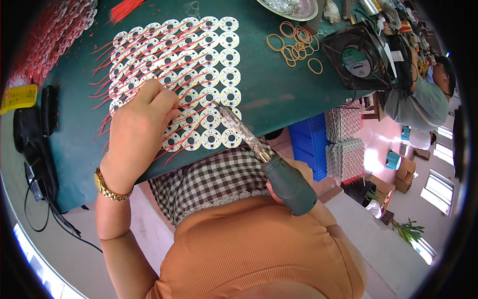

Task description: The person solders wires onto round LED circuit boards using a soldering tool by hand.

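Observation:
A sheet of round white LED circuit boards [230,57] lies on the green table, with thin red wires [196,84] slanting across its rows. Over the sheet's lower left part, my left hand [142,124] is closed in a pinch. A red wire runs from its fingertips toward the boards on the right. My right hand [304,172], largely hidden behind the handle, grips a soldering iron [291,187] with a dark green handle and a silvery, wrapped barrel. The iron's tip points up and left, at a board in the sheet's right-hand columns. Whether it touches is too small to tell.
Rubber bands [298,44], a black fan [356,57] and a metal dish [298,9] lie at the far right. Wired boards [50,42] are heaped far left, above a black device [35,144] with cables. A blue crate [308,147] stands beyond the table; another person [420,102] sits farther right.

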Motion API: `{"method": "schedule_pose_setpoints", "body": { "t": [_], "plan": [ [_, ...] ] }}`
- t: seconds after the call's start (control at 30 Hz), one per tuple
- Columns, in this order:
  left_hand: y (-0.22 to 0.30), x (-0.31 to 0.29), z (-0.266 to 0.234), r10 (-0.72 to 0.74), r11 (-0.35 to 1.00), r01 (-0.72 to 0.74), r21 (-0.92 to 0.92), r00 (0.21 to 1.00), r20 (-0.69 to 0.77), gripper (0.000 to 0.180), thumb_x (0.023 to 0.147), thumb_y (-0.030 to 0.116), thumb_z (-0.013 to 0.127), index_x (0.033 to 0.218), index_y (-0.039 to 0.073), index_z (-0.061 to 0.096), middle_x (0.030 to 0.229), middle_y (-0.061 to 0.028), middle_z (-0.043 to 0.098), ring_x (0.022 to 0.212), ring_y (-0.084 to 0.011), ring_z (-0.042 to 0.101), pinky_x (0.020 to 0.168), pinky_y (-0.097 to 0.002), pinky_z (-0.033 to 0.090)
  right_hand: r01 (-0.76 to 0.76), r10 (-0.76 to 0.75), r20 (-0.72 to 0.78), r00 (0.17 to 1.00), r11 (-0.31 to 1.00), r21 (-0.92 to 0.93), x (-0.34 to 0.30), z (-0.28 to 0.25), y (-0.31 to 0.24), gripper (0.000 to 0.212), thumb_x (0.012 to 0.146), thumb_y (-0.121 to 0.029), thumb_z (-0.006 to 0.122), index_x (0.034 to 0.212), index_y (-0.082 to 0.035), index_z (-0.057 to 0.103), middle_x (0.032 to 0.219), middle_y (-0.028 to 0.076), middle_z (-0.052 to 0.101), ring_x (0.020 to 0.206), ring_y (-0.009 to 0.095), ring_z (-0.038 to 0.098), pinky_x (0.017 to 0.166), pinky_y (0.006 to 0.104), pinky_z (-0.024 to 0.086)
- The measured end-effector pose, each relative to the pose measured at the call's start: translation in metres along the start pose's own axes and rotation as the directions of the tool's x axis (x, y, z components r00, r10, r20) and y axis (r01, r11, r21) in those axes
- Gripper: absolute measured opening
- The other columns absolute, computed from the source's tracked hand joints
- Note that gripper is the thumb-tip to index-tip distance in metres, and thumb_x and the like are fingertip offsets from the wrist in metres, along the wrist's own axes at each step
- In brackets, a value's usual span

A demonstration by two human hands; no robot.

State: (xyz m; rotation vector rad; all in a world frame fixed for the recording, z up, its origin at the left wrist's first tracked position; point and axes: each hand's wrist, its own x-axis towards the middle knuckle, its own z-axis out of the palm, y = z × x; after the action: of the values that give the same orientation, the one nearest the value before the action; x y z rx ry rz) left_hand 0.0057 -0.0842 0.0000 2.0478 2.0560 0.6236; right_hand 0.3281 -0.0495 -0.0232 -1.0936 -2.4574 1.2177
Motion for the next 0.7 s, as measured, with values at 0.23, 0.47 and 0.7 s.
{"method": "schedule_pose_setpoints", "body": {
  "t": [0.23, 0.47, 0.7],
  "plan": [
    [-0.001, 0.0, 0.004, -0.019, 0.999, 0.017, 0.038, 0.999, 0.045, 0.015, 0.081, 0.008, 0.069, 0.087, 0.008, 0.056, 0.086, -0.0075, 0.055, 0.066, -0.0273, 0.061, 0.055, -0.0368, 0.048, 0.16, -0.16, -0.089, 0.983, 0.987, -0.005, -0.002, 0.005, 0.01, 0.052, 0.064, -0.019, 0.085, 0.108, 0.001, 0.063, 0.086, 0.012, 0.072, 0.071, 0.024, 0.071, 0.064, 0.0319, 0.056],
    [0.002, 0.002, -0.005, -0.071, 0.997, 0.071, 0.011, 0.997, 0.035, 0.02, 0.078, 0.001, 0.071, 0.089, 0.005, 0.056, 0.085, -0.0093, 0.057, 0.07, -0.0291, 0.06, 0.059, -0.0372, 0.047, 0.218, -0.216, -0.119, 0.969, 0.976, 0.006, -0.003, 0.008, 0.02, 0.047, 0.067, -0.019, 0.082, 0.106, 0.002, 0.064, 0.086, 0.013, 0.072, 0.071, 0.025, 0.071, 0.064, 0.0322, 0.056],
    [0.005, 0.004, -0.009, 0.029, 0.996, -0.033, -0.082, 0.998, -0.051, 0.015, 0.076, 0.005, 0.073, 0.085, 0.006, 0.061, 0.088, -0.0067, 0.055, 0.067, -0.0253, 0.061, 0.056, -0.0355, 0.048, 0.136, -0.124, -0.108, 0.986, 0.984, 0.118, -0.006, 0.014, 0.022, 0.046, 0.067, -0.017, 0.081, 0.105, 0.003, 0.065, 0.087, 0.013, 0.072, 0.07, 0.024, 0.07, 0.063, 0.0327, 0.055]
  ]
}}
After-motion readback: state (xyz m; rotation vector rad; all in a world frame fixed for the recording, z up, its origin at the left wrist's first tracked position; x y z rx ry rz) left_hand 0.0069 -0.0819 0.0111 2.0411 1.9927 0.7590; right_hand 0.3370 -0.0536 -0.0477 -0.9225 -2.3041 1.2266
